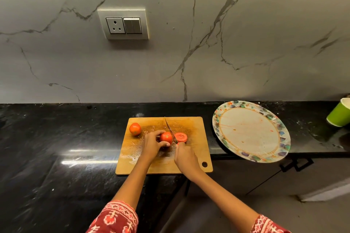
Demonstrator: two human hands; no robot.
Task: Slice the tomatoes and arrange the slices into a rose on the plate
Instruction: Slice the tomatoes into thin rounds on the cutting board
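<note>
While the tomato [166, 137] is pinched on the cutting board [191, 125] by the left hand [151, 143], the knife [170, 129] is gripped by the right hand [184, 156], blade at the cut face. Cut piece [180, 137] lies beside it; plate [251, 157] well apart. Risk: fingertips nicked if the tomato slips on the wet board.

Right hand [184, 154] hides the knife [170, 129] handle; green cup [340, 112] cut off.

black counter [56, 138] | cutting board [191, 125] | plate [246, 155] | green cup [339, 113], seemingly paper
</note>
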